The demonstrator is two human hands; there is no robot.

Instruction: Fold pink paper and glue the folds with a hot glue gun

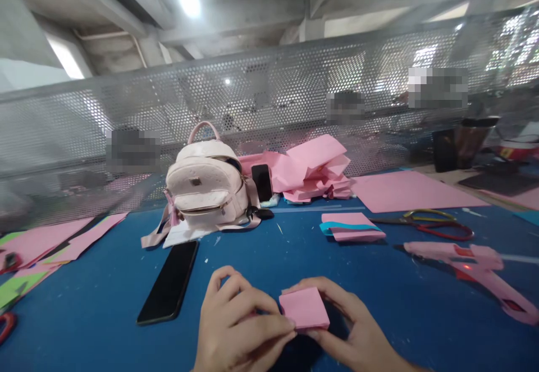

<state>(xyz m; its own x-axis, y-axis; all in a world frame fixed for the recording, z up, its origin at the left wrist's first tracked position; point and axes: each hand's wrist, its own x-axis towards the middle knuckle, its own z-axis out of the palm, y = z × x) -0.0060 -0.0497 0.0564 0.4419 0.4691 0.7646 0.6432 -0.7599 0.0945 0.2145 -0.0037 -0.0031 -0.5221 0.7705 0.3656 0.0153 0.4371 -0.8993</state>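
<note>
Between my two hands is a small square piece of folded pink paper [304, 308], held a little above the blue table. My left hand [246, 324] pinches its left corner with thumb and fingers. Around its right side, my right hand [343, 318] grips it, thumb at the near edge and fingers along the far edge. Beyond the hands lies a folded pink piece with a blue strip [351, 227]. A pink glue gun [467, 262] rests on its side to the right, a small red light showing on it.
A black phone [169, 283] lies left of my hands. Behind it stand a cream backpack [206, 178] and crumpled pink sheets [314, 164]. Scissors [442, 226] lie at right, near a large pink sheet [415, 189]. A perforated metal screen [286, 97] borders the table's far side.
</note>
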